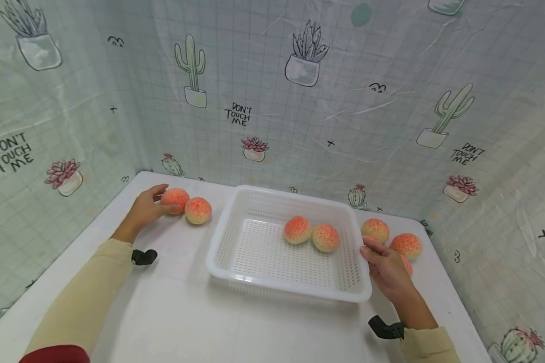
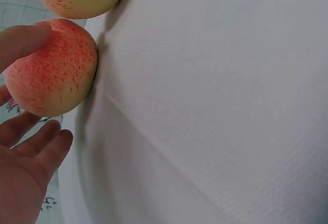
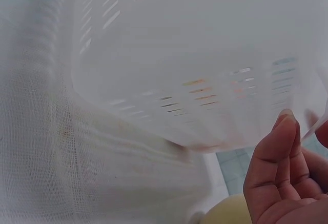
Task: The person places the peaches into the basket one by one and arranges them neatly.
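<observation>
At the table's left side, my left hand [image 1: 147, 206] reaches round a red-and-yellow peach [image 1: 176, 200], thumb across its front and fingers behind it. In the left wrist view the thumb lies on this peach [image 2: 56, 70], while the lower fingers [image 2: 54, 147] are spread apart from it. A second peach [image 1: 198, 210] sits right beside it. My right hand [image 1: 387, 267] holds the right rim of a white slotted plastic basket [image 1: 290, 288]. Two peaches, one left [image 1: 297, 230] and one right [image 1: 325, 238], lie inside the basket.
Several more peaches lie right of the basket, including one at the back [image 1: 376, 229] and one farther right [image 1: 406, 245]; the right hand partly hides others. A patterned curtain [image 1: 272, 101] surrounds the white table [image 1: 186, 312] at the back and sides.
</observation>
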{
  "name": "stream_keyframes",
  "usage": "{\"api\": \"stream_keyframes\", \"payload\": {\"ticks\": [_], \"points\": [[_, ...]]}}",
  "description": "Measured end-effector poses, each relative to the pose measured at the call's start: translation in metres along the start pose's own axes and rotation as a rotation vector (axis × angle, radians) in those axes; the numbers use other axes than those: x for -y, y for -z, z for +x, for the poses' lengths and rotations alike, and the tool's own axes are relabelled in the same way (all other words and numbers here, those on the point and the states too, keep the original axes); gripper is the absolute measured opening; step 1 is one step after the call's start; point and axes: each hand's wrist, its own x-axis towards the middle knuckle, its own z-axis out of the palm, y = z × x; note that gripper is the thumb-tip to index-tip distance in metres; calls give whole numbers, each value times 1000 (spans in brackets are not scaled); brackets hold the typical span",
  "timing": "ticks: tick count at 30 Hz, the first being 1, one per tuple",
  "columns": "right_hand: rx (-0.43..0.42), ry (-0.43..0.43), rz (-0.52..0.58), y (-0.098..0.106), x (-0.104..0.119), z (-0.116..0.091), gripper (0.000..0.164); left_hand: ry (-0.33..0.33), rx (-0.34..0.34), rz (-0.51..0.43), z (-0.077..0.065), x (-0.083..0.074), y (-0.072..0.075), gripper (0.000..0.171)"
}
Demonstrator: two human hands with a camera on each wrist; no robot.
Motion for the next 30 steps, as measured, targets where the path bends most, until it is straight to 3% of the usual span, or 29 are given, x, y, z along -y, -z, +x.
{"api": "stream_keyframes", "payload": {"ticks": [11,19,30], "points": [[14,-6,8,2,1,1,67,29,11,23,8,5,-4,101],[12,-7,2,1,1,3,69,30,-61,29,4,5,-6,102],[15,-7,9,3,1,0,64,7,-96,40,1,2,-2,97]]}}
